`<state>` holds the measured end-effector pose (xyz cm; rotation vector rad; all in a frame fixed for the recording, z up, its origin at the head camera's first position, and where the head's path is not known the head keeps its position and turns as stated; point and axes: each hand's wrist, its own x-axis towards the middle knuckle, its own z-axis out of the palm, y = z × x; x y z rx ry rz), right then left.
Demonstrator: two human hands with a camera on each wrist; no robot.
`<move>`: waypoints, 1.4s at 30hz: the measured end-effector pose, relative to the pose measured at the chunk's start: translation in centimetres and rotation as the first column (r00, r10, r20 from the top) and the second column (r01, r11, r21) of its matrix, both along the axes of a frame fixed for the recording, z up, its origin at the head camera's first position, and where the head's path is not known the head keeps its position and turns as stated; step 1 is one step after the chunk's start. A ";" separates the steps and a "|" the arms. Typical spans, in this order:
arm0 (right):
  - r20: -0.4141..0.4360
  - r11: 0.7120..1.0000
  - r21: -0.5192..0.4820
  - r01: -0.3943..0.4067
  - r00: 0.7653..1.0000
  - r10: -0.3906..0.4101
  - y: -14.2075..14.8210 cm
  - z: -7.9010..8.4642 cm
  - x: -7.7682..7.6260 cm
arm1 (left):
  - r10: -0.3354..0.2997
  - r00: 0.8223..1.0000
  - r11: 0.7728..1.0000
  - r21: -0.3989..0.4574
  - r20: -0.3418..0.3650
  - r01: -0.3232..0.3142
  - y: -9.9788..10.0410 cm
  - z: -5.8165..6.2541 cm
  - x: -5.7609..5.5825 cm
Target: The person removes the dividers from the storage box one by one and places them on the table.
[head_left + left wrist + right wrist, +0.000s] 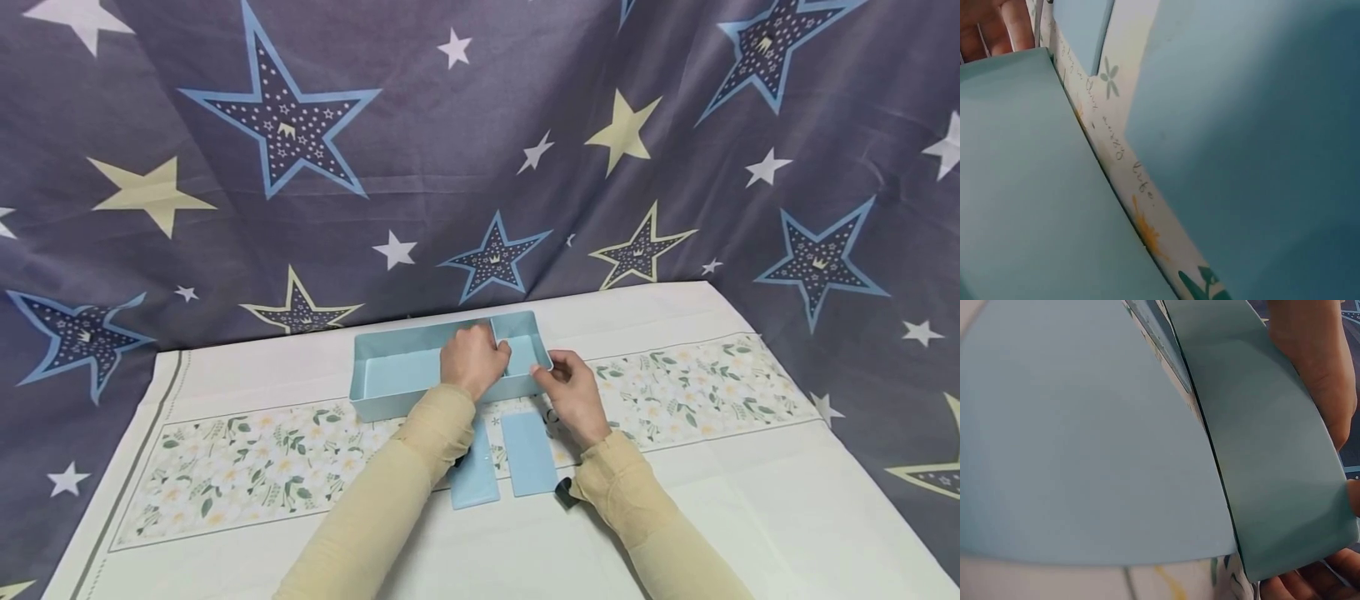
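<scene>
A long light-blue box (397, 408) stands on the table, its inside split by a thin upright divider (493, 330) towards the right end. My left hand (474, 358) reaches over the front wall with curled fingers and grips the divider; the fingertips are hidden inside the box. At the right front corner, my right hand (576, 392) holds the box wall between thumb and fingers. Two flat blue panels lie in front of the box, a left panel (476, 479) partly under my left wrist and a right panel (528, 454) beside my right wrist.
The white tablecloth (247, 567) carries a printed floral band (247, 467) running under the box. Close behind the box hangs a dark curtain (420, 192) patterned with stars. A small black piece (566, 493) sits at my right cuff.
</scene>
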<state>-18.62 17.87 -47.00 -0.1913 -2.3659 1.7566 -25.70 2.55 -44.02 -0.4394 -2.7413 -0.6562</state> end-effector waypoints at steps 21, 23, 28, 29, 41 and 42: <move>-0.036 1.000 0.016 0.012 0.999 -0.011 0.3 -0.3 0.1 | 0.005 1.000 1.000 -0.019 0.029 -0.005 0.5 -0.2 -0.1; -0.031 1.000 0.010 0.008 0.999 -0.008 0.3 -0.3 0.1 | 0.002 0.999 1.000 -0.016 0.036 -0.001 0.5 -0.2 0.0; -0.051 0.999 0.037 0.012 0.999 -0.011 0.3 -0.6 -0.1 | -0.012 0.999 1.000 0.004 0.046 0.012 0.3 0.0 0.2; -0.054 0.999 0.038 0.013 0.998 -0.011 0.3 -0.6 -0.1 | -0.015 0.999 1.000 0.007 0.048 0.015 0.3 0.0 0.3; -0.002 1.000 0.001 0.001 1.000 -0.001 0.1 0.0 0.0 | -0.028 0.997 0.999 0.019 0.070 0.026 0.1 0.0 0.1; -0.003 1.000 0.000 0.003 1.000 -0.003 0.1 0.0 0.0 | -0.029 0.997 0.999 0.019 0.067 0.028 0.0 0.0 0.1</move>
